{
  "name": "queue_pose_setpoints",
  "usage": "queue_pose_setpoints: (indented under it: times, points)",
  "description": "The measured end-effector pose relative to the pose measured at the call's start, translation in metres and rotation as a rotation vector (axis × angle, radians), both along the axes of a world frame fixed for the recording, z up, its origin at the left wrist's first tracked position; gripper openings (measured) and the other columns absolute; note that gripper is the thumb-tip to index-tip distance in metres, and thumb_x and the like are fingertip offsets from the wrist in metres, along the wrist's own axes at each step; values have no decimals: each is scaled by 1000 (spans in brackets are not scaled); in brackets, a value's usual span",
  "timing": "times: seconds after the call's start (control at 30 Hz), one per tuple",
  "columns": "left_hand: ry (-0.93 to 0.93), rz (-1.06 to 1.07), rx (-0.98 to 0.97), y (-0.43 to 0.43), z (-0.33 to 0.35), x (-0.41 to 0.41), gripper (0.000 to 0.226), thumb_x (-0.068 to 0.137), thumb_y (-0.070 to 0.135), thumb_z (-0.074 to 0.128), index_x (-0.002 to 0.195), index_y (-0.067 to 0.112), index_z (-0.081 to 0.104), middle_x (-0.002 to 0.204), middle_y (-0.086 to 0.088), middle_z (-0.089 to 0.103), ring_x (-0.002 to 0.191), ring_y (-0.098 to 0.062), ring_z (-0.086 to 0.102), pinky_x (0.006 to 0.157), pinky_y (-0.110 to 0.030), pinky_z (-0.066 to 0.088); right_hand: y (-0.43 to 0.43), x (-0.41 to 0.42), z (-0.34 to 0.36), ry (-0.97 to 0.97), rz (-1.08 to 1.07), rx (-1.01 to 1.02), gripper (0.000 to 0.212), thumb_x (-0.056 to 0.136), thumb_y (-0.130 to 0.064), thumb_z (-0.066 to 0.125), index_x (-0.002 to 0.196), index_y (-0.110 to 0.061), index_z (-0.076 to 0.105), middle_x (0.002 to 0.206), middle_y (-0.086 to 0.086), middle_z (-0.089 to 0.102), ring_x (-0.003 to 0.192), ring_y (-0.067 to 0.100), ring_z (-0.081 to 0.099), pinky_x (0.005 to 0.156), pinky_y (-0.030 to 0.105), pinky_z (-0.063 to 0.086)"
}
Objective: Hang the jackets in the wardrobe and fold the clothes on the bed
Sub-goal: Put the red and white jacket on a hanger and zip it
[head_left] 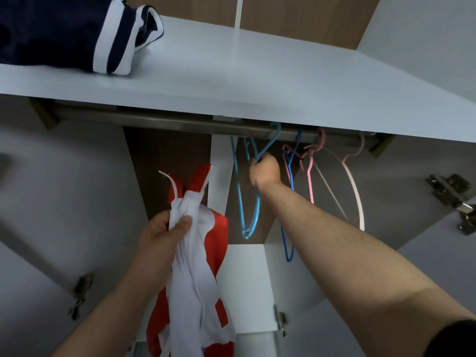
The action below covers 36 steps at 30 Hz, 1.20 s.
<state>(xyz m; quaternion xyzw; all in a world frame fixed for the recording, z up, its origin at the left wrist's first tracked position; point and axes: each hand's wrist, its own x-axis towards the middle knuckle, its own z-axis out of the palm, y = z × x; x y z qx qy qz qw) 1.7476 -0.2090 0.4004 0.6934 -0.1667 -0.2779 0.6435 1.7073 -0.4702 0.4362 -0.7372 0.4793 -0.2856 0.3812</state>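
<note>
grip first: your right hand closes round the neck of the light blue hanger, just under the hanging rail, with its hook over the rail. your left hand, well below the rail, bunches the red and white jacket near its zipper; it is on no hanger yet. a dark blue hanger, a pink hanger and a white hanger hang bare further right along the rail. no jacket hangs there, so i judge the hanging barely begun; the bed is out of view.
</note>
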Motion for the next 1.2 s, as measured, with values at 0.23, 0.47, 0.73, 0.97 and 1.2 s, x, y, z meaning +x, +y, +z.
queue_pose_setpoints:
  times: [0.23, 0.47, 0.73, 0.97, 1.2]
  points:
    - [29, -14, -11, 7, -1, -1, 8, 90, 36, 64, 97, 34, 64, 99, 4, 70, 92, -21, 67, 69, -30, 53, 17, -26, 20, -30, 37, -72, 21, 101, -19, 49, 113, -9, 65, 94, 5, 64, 84, 23, 61, 72, 26, 41]
    - [24, -135, -19, 7, 12, -23, 7, 91, 29, 65, 95, 33, 63, 98, 7, 69, 93, -20, 66, 71, -31, 53, 104, -116, 2, -192, 63, 89, 33, 99, -19, 56, 67, -15, 51, 56, -3, 43, 50, 9, 39, 50, 27, 33]
    - [-100, -482, -80, -10, 35, -95, 22, 85, 51, 65, 103, 39, 66, 97, 17, 74, 91, -12, 72, 72, -31, 60, 196, -215, 11, -361, 34, 151, 18, 98, -19, 59, 81, -14, 64, 65, -5, 54, 60, 8, 53, 56, 23, 49]
    - [-189, -659, -140, 6, 37, -174, 20, 82, 37, 66, 101, 38, 73, 97, 9, 76, 91, -11, 72, 80, -37, 58, 246, -282, 29, -422, -100, 149, 16, 98, -19, 57, 98, -33, 64, 82, -1, 68, 76, 20, 65, 71, 38, 58]
    - [-315, -929, -201, 58, 50, -287, 27, 83, 30, 71, 101, 50, 70, 95, 13, 76, 91, -7, 72, 77, -26, 56, 309, -387, 39, -368, -171, 50, 6, 95, -20, 59, 98, -23, 63, 90, 0, 69, 83, 19, 64, 82, 36, 53]
